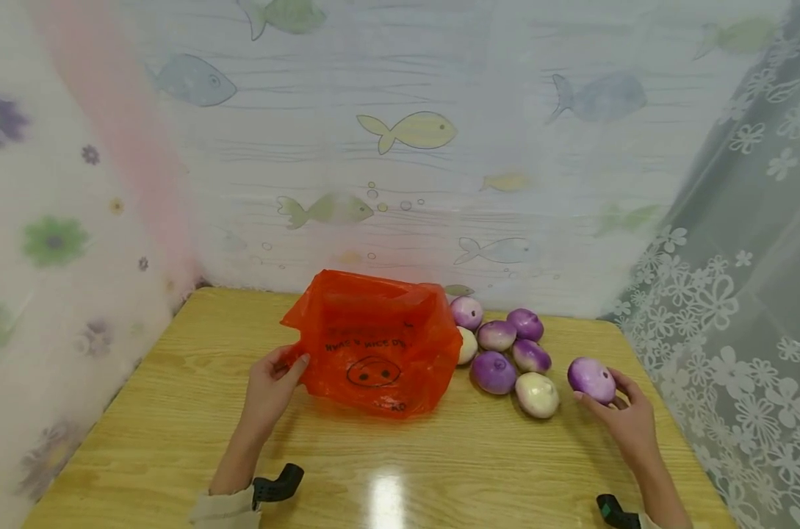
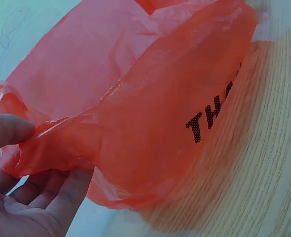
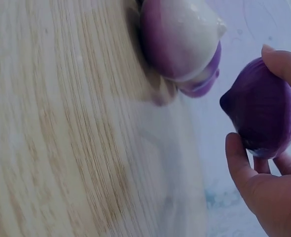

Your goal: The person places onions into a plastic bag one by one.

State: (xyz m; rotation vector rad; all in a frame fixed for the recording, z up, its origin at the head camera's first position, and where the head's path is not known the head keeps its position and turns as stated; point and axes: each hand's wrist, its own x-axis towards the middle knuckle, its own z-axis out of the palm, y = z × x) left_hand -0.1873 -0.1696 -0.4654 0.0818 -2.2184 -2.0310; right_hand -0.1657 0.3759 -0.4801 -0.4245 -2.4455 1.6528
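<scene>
An orange plastic bag (image 1: 376,345) (image 2: 150,103) with black print stands with its mouth gaping on the wooden table (image 1: 386,455). My left hand (image 1: 275,382) (image 2: 29,173) pinches the bag's left handle between thumb and fingers. My right hand (image 1: 621,408) (image 3: 264,168) curls its fingers and thumb round a purple onion (image 1: 591,379) (image 3: 264,116) at the table's right side. Several more purple and white onions (image 1: 505,349) lie in a cluster between the bag and my right hand. One pale onion (image 3: 182,42) is close to the held one.
A fish-patterned curtain (image 1: 406,147) hangs behind the table, a floral one at the left and a lace one (image 1: 737,294) at the right. Bare wood runs along the table's front.
</scene>
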